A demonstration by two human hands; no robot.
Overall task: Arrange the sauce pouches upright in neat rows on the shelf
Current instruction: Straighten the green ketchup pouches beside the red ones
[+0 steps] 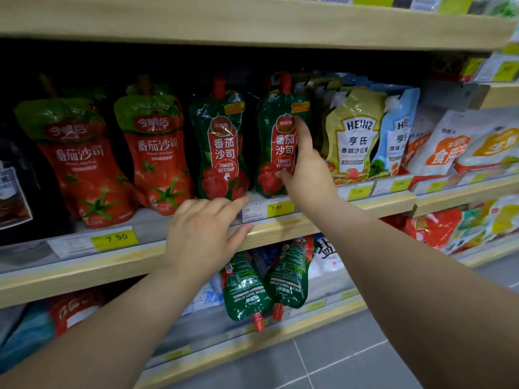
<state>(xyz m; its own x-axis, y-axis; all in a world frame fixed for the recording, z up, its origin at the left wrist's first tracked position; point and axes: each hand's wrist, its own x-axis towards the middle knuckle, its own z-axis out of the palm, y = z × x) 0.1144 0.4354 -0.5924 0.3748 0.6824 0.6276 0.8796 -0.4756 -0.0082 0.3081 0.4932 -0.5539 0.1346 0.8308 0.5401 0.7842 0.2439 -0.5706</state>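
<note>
wooden shelf (280, 228) — ketchup pouches (222, 147) upright, salad-dressing pouches (355, 136) beside.

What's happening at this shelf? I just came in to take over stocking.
A person is straightening ketchup pouches. The right hand grips the right green tomato ketchup pouch, standing it beside its twin. The left hand hovers open at the shelf edge. Two more green pouches lie upside down on the shelf below.

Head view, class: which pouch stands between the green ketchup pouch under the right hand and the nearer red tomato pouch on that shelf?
In the head view, a second green ketchup pouch stands upright between the held green pouch and the red pouch.
</note>
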